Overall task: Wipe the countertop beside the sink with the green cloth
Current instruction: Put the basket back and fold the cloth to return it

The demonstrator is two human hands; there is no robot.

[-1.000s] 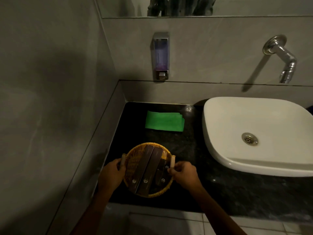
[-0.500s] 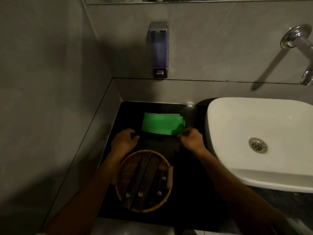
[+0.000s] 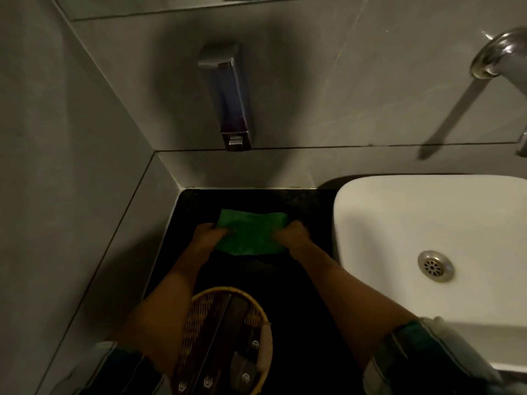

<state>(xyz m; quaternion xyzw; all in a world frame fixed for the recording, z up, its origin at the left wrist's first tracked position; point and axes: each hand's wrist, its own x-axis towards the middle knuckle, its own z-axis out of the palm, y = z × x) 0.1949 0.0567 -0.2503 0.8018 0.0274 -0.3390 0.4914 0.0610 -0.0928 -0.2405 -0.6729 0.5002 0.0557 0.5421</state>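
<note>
The green cloth [image 3: 251, 233] lies folded on the black countertop [image 3: 308, 206], left of the white sink [image 3: 427, 223] and near the back wall. My left hand [image 3: 209, 233] grips the cloth's left edge, fingers curled over it. My right hand [image 3: 292, 232] grips its right edge in the same way. Both forearms reach forward over the counter, and the cloth's near edge bulges slightly between my hands.
A round wicker basket [image 3: 225, 343] with dark wooden slats sits at the counter's front edge, partly under my left forearm. A soap dispenser [image 3: 228, 101] hangs on the back wall above the cloth. A chrome tap [image 3: 502, 58] juts out over the sink. A tiled wall closes the left side.
Both hands left the basket handles, reached forward past the basket and closed on the two ends of the green cloth. The camera view has tilted down and moved closer.
</note>
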